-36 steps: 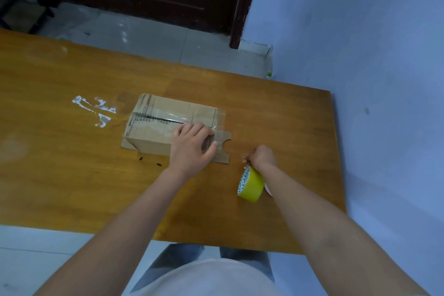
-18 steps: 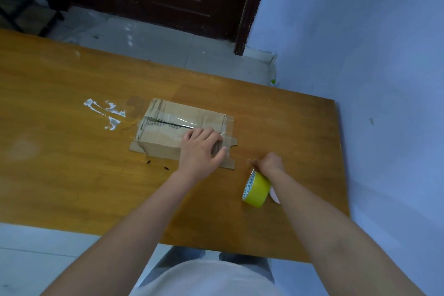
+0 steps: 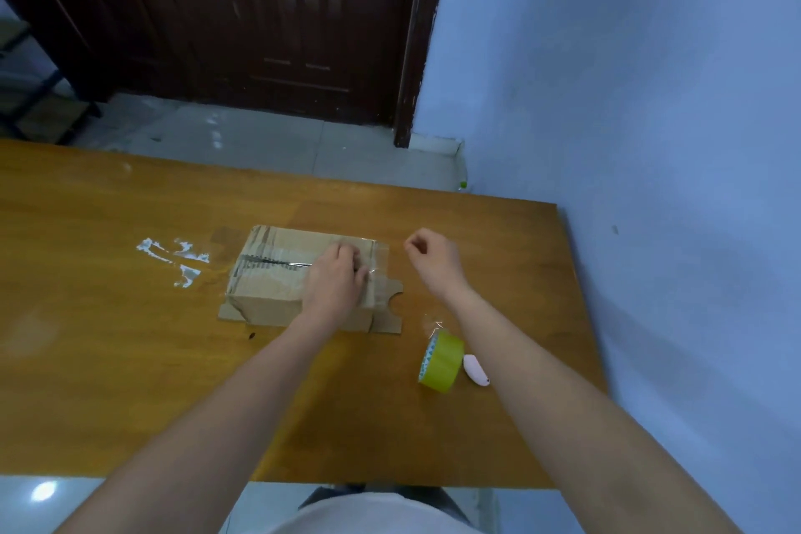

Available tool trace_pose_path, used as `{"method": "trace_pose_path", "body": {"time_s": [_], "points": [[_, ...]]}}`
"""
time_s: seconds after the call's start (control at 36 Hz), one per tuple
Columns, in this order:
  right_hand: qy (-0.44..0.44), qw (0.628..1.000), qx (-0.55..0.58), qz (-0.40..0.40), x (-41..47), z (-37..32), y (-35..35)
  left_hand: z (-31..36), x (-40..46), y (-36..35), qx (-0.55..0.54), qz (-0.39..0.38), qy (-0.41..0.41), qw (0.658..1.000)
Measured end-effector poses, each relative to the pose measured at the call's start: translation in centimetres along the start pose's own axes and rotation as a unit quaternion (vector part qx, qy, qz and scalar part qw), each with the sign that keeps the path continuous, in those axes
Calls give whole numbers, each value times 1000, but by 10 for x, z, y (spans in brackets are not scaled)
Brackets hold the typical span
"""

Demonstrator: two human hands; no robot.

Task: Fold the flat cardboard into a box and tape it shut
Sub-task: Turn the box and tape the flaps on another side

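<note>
- Head view: the cardboard box (image 3: 299, 273) lies folded on the wooden table (image 3: 108, 360), its long axis running left to right across the person's front, a clear tape strip along the top seam.
- Head view: the left hand (image 3: 336, 280) rests palm-down on the right half of the box top, fingers laid over the seam and taped end, pressing rather than clasping.
- Head view: the right hand (image 3: 433, 258) hovers just beside the box's right end, apart from it, fingers loosely curled with fingertips drawn together. Whether they pinch a tape end cannot be told.
- Head view: the tape roll (image 3: 442, 360) stands on edge near the table's front, behind the right hand and toward the person, a small pink object (image 3: 475, 369) just beside it.
- Judgement: the governing relation is that the box's untidy right end, with its projecting flap (image 3: 390, 308), lies directly left of the right hand. That hand is nearer for smoothing tape down the end face, and likewise nearer the roll.
</note>
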State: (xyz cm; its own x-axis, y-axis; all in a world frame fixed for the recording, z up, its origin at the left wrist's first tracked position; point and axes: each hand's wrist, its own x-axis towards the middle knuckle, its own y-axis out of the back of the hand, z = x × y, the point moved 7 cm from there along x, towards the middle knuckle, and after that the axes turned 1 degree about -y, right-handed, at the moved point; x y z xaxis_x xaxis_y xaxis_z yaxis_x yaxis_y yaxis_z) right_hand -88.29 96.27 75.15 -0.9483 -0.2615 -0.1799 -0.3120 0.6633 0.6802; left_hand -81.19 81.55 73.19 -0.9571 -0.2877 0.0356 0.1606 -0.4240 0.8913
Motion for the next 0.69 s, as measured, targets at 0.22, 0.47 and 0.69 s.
{"method": "trace_pose_path", "body": {"time_s": [0.22,0.47,0.69], "points": [[74,997,-15,-21,-16,-23,-21,6,-11,-2,106,33,-104,988],[105,989,-78,-66,-36,-27,-51,-11,-8,-28,188,-142,-52,971],[73,996,-24,-39,-41,-15,-60,-6,-5,-22,204,-161,-37,965]]}}
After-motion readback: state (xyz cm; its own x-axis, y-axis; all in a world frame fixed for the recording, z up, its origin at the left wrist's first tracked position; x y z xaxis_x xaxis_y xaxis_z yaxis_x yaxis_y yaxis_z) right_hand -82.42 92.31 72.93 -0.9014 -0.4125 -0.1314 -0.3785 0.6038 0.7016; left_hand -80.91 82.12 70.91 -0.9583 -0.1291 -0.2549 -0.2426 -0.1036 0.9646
